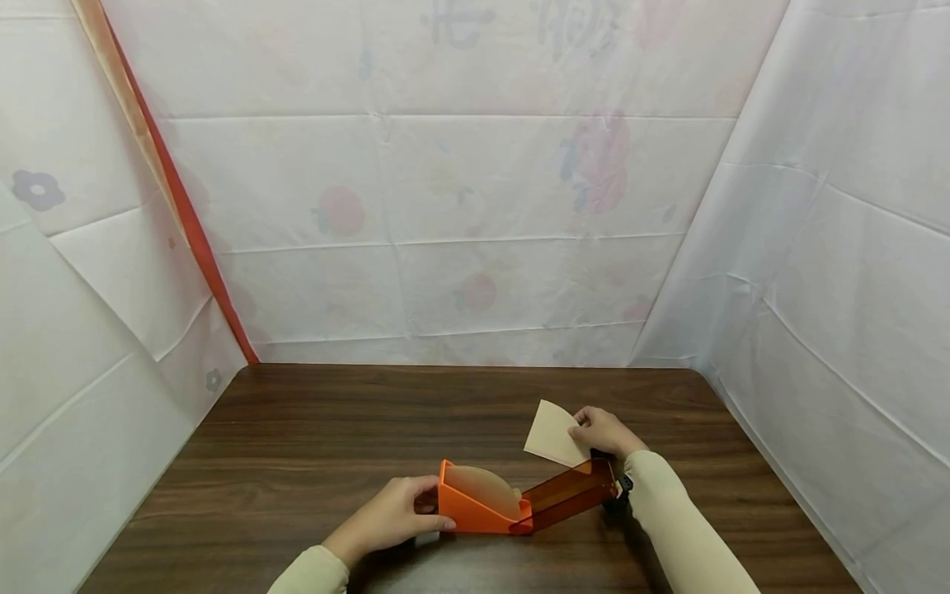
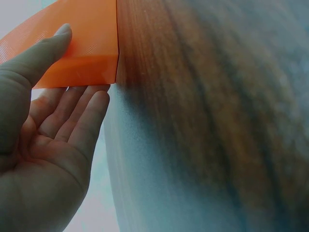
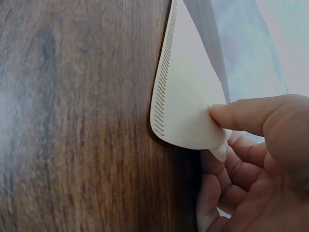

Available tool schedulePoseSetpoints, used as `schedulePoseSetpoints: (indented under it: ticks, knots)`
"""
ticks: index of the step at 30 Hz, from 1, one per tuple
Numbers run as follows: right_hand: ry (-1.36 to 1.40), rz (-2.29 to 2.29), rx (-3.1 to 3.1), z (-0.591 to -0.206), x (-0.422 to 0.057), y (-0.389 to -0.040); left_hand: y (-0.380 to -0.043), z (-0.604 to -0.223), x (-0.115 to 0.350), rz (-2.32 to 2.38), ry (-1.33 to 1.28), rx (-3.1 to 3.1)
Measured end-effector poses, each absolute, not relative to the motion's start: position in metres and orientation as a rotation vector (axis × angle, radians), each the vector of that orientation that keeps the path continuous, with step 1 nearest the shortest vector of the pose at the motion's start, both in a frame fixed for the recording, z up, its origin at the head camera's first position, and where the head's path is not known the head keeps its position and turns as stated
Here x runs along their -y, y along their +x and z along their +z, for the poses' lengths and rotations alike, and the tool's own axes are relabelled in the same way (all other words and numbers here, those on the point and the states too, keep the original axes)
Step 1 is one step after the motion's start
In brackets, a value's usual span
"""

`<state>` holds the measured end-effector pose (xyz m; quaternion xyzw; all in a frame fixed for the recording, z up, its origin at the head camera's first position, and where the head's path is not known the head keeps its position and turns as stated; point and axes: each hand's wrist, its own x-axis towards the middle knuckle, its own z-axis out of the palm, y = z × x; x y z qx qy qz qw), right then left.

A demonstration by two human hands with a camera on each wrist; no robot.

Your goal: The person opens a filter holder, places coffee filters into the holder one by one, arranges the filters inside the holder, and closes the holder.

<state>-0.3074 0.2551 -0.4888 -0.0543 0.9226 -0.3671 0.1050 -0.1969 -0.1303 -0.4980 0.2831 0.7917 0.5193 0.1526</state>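
My left hand (image 1: pixel 397 513) grips the left end of an orange coffee filter holder (image 1: pixel 475 516), thumb on its near side and fingers around the back. In the left wrist view the thumb presses the orange wall (image 2: pixel 91 38). Tan paper filters (image 1: pixel 482 485) stand inside the holder. Its see-through brown lid (image 1: pixel 567 492) is swung open to the right. Beyond the lid, my right hand (image 1: pixel 604 431) pinches a tan paper coffee filter (image 1: pixel 555 433) by its right side. The right wrist view shows the filter's crimped edge (image 3: pixel 161 99) close over the table, with the thumb on its face.
The dark wood-grain table (image 1: pixel 356 421) extends behind and to both sides of the holder. White printed sheets (image 1: pixel 445 289) hang at the back and both sides. A black band (image 1: pixel 623 487) is on the right wrist, close to the lid's end.
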Motion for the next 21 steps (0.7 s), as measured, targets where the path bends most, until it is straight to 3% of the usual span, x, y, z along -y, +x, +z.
schedulePoseSetpoints:
  ticks: [11,21]
  knots:
    - [-0.322,-1.089,-2.723,-0.4876,-0.2619,-0.3058,-0.1967,-0.4987,0.1304,1.498,0.815,-2.268]
    - [-0.22,-1.12,-2.714,-0.4882,-0.2578,-0.3046,-0.1962,-0.4985,0.1303,1.496,0.796,-2.277]
